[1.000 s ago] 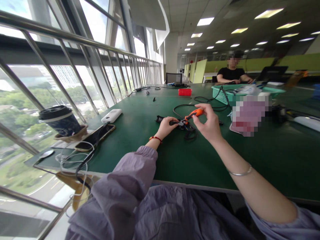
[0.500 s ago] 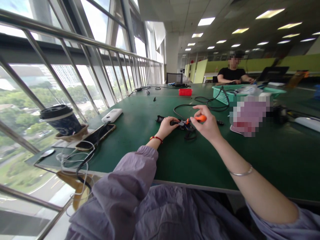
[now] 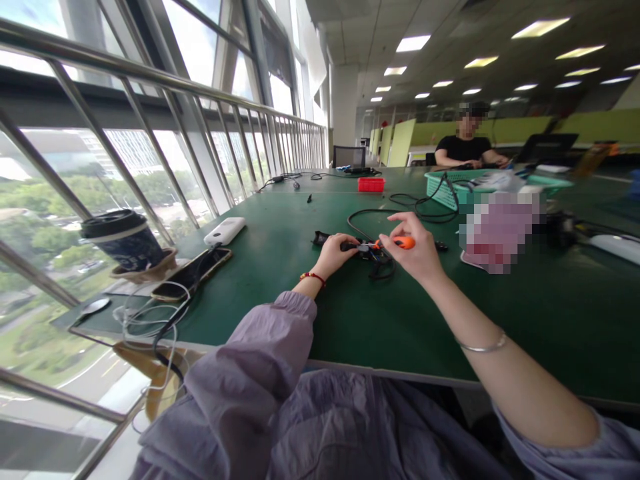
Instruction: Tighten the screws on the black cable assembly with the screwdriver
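Note:
An orange-handled screwdriver (image 3: 404,243) is pinched between the thumb and fingers of my right hand (image 3: 413,245). Its shaft points left, and the tip meets a small black device (image 3: 367,252) on the table. My left hand (image 3: 337,252) is closed on the device's left side, steadying it against the tabletop. A black piece (image 3: 320,237) sticks out beyond the left hand. Below the device curls a loop of black cable (image 3: 382,269). My fingers partly cover the device, so its exact kind does not show.
On the green table (image 3: 280,320) are a red tray (image 3: 371,185), a teal basket (image 3: 442,191) and a black cable (image 3: 425,212). A white power bank (image 3: 225,231), a phone (image 3: 193,274) and a lidded cup (image 3: 123,240) stand at left by the railing. A person (image 3: 465,143) sits across.
The screwdriver handle and the fingers of my right hand have shifted slightly, with the handle a little lower. My left hand stays in place on the device.

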Demonstrator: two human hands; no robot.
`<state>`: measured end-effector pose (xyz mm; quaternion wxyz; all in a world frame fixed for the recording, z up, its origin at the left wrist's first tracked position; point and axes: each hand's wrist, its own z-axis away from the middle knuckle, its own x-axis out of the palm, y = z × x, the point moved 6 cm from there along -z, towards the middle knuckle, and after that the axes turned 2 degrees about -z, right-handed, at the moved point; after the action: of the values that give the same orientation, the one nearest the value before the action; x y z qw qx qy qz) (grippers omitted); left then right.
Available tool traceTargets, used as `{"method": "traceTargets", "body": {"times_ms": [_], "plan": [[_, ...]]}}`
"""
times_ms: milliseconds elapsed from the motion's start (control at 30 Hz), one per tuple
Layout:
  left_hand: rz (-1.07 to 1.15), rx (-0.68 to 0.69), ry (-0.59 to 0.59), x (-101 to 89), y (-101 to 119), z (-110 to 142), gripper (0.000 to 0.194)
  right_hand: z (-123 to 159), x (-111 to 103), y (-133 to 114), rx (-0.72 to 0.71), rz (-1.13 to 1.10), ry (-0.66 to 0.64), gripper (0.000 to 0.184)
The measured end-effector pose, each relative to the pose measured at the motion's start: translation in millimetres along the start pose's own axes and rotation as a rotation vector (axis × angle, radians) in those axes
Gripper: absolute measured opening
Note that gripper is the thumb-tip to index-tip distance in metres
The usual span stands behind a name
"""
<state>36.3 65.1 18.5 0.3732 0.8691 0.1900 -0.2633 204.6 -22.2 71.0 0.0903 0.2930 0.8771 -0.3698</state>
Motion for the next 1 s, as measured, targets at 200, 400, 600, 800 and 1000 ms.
{"method": "traceTargets", "body": {"times_ms": [200, 400, 600, 800, 1000], "plan": [[0.013, 0.005, -0.012, 0.2, 0.6, -0.1, 0.013, 0.6, -3.1, -2.1, 0.044, 0.016, 0.022, 0.025], [0.007, 0.005, -0.011, 0.5, 0.2, 0.1, 0.012, -0.7, -6.3, -0.8, -0.007, 0.015, 0.097, 0.044], [0.001, 0.01, -0.018, 1.0, 0.0, -0.1, 0.012, 0.2, -3.5, -2.2, 0.013, 0.064, 0.039, 0.021], [0.006, 0.011, -0.014, 0.2, 0.4, 0.0, 0.013, 0.0, -3.9, -7.3, -0.126, 0.057, 0.076, 0.047], [0.012, 0.011, -0.014, 0.6, -0.3, -0.1, 0.012, 1.4, -4.9, -3.5, 0.018, 0.072, 0.051, 0.022]]}}
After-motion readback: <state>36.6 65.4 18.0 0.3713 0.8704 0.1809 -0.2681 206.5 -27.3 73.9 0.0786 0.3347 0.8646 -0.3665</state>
